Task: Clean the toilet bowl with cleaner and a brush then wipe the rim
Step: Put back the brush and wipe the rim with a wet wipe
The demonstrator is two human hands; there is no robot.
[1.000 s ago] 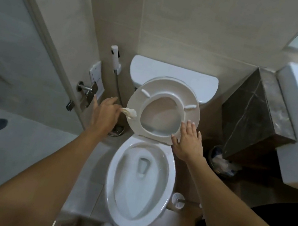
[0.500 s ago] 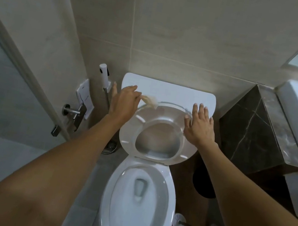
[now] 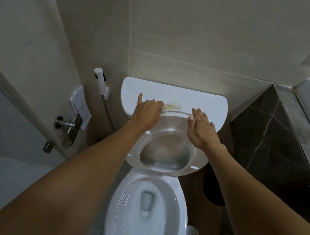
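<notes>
While raised, seat (image 3: 169,138) under both hands.

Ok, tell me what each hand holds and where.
Left hand pinches a wad of tissue by its near end; right hand rests flat on the raised seat.

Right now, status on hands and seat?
Left hand grips tissue wad at raised seat's top edge. Right hand flat on seat. Bowl open, unobstructed.

Left hand (image 3: 145,113) holds tissue (image 3: 172,107) at raised seat (image 3: 167,146) — right hand (image 3: 201,130) flat on it.
</notes>
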